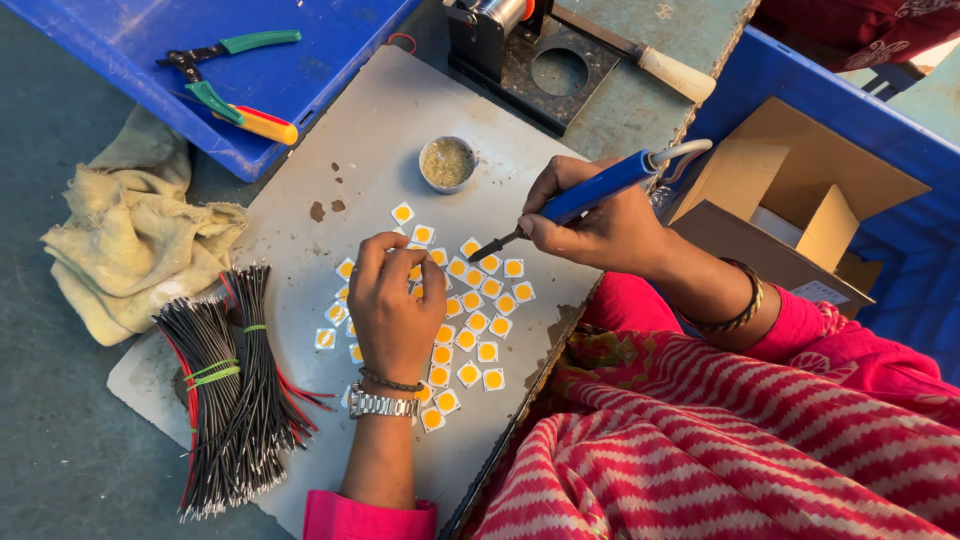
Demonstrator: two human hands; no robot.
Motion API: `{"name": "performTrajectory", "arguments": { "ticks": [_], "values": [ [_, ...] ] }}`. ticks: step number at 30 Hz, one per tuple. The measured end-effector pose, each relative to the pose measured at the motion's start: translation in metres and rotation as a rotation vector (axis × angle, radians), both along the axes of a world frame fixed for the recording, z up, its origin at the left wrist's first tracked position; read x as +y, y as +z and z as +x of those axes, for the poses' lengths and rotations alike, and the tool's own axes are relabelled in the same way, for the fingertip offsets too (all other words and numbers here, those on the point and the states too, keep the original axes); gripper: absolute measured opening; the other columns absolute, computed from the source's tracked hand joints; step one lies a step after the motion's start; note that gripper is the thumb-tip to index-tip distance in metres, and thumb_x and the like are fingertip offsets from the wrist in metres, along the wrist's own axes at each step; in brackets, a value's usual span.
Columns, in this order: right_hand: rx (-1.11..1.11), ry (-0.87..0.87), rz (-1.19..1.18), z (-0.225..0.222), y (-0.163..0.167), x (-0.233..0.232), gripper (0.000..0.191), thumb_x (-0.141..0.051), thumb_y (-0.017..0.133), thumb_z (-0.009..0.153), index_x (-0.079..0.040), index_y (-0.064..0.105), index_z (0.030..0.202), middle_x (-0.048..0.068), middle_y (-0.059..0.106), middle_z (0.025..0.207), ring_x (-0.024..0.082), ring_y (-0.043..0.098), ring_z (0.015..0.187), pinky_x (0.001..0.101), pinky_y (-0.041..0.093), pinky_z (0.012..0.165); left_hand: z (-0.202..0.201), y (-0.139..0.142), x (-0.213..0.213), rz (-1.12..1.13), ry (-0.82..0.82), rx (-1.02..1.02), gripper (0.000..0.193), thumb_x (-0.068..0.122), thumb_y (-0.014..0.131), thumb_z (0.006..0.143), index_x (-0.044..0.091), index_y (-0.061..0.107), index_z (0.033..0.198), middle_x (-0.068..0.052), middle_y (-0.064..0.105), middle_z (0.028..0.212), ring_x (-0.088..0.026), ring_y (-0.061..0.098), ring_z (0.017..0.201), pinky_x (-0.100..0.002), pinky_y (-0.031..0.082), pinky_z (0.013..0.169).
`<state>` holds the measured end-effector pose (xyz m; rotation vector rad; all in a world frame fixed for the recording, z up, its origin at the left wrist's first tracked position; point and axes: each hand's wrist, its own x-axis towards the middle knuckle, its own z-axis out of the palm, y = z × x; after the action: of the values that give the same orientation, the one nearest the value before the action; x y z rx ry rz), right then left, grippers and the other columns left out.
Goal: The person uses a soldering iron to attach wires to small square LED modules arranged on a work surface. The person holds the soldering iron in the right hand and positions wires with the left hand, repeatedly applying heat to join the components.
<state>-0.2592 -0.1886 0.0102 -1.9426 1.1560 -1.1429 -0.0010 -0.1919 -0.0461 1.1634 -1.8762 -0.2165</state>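
On the board (330, 180), left hand (392, 310) fingers pinch a chip (414, 272); right hand (600, 225) clamps iron (585, 195). Tip near fingertips: burn risk, likely chip shift.

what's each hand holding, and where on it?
Right hand grips the soldering iron by its blue handle, tip down. Left hand rests fingertips on the square chips; whether it pinches one cannot be told.
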Motion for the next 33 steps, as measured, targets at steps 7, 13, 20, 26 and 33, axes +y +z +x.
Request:
{"name": "performTrajectory", "arguments": {
  "ticks": [7, 13, 20, 26, 33],
  "values": [
    [0.124, 0.064, -0.137, 0.003, 0.008, -0.002, 0.013, -0.009, 0.078, 0.088, -0.003, 0.067, 0.090, 0.002, 0.071, 0.079, 0.006, 0.066, 0.065, 0.0231, 0.051, 0.058, 0.001, -0.005, 0.000, 0.032, -0.022, -0.003, 0.007, 0.004, 0.073, 0.086, -0.001, 0.069, 0.091, -0.011, 0.065, 0.112, -0.026, 0.068, 0.089, -0.040, 0.054, 0.078],
    [-0.065, -0.019, -0.092, -0.009, 0.003, -0.005, 0.013, -0.009, 0.077, 0.094, -0.002, 0.065, 0.094, 0.004, 0.072, 0.084, 0.007, 0.068, 0.073, 0.0223, 0.054, 0.062, 0.001, -0.004, 0.000, -0.031, -0.007, -0.093, 0.008, 0.007, 0.077, 0.085, 0.005, 0.072, 0.091, -0.007, 0.066, 0.113, -0.026, 0.067, 0.092, -0.041, 0.051, 0.080],
    [-0.057, -0.123, -0.040, -0.013, -0.005, -0.007, 0.015, -0.012, 0.077, 0.095, -0.002, 0.064, 0.096, 0.003, 0.071, 0.086, 0.006, 0.069, 0.080, 0.0218, 0.055, 0.068, -0.008, -0.007, -0.001, -0.037, -0.035, -0.148, 0.008, 0.009, 0.078, 0.085, 0.007, 0.074, 0.092, -0.005, 0.067, 0.114, -0.024, 0.066, 0.093, -0.040, 0.049, 0.080],
    [-0.021, -0.205, -0.020, -0.013, -0.003, -0.017, 0.016, -0.013, 0.077, 0.095, -0.003, 0.066, 0.094, 0.003, 0.068, 0.083, 0.007, 0.063, 0.075, 0.0234, 0.050, 0.064, -0.016, -0.008, -0.001, -0.041, -0.095, -0.177, 0.005, 0.009, 0.077, 0.085, 0.007, 0.074, 0.089, -0.006, 0.067, 0.113, -0.024, 0.066, 0.090, -0.041, 0.049, 0.079],
    [-0.026, -0.182, -0.027, -0.011, -0.008, -0.023, 0.017, -0.015, 0.077, 0.095, -0.003, 0.065, 0.095, 0.001, 0.069, 0.084, 0.006, 0.065, 0.076, 0.0229, 0.051, 0.065, -0.015, -0.008, -0.003, -0.051, -0.090, -0.196, 0.003, 0.008, 0.076, 0.084, 0.007, 0.074, 0.086, -0.005, 0.066, 0.112, -0.024, 0.067, 0.088, -0.042, 0.047, 0.077]
  ]
}}
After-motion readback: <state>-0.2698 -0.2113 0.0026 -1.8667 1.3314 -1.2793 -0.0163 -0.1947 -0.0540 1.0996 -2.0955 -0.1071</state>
